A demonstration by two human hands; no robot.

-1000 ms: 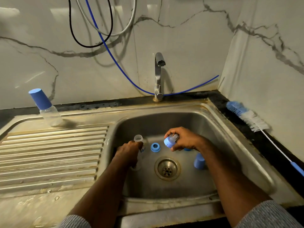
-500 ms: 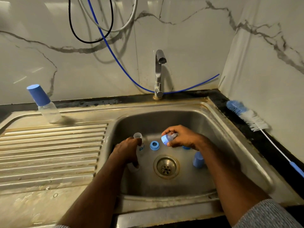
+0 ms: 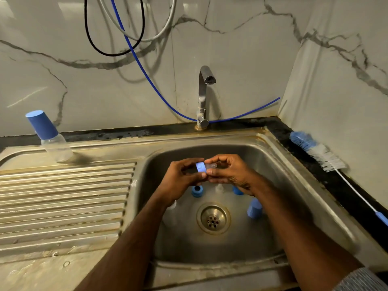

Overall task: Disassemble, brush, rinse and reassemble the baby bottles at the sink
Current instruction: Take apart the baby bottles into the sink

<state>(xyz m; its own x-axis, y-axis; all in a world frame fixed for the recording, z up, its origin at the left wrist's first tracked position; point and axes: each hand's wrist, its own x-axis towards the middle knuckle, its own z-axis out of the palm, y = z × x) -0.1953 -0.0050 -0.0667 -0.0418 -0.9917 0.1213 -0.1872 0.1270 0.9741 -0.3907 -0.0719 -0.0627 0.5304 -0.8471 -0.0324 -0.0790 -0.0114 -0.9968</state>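
Both hands meet over the sink basin (image 3: pixel 294 185), sharing one small piece between them. The left hand (image 3: pixel 180 177) pinches the blue screw ring (image 3: pixel 200 166) with its grip curled round the ring's edge, and the right hand (image 3: pixel 228 171) pinches the clear teat (image 3: pixel 212 165) that sticks out of it, fingertips closed on the soft tip.

The ring looks like stiff, light plastic, best held by its outer rim. The teat is probably soft silicone, slippery when wet and likely to fold, so a hold low on its base would serve better than the tip.

Just below the grip, on the basin floor, sit one more blue ring (image 3: pixel 197 191), one blue cap (image 3: pixel 254 208) and another blue piece (image 3: pixel 237 191) half hidden under the right wrist. A clear shape by the left wrist may be a bottle body; I cannot tell. Far left of the grip stands one capped baby bottle (image 3: pixel 55 145); far right lies one bottle brush (image 3: pixel 319 153) on the worktop.
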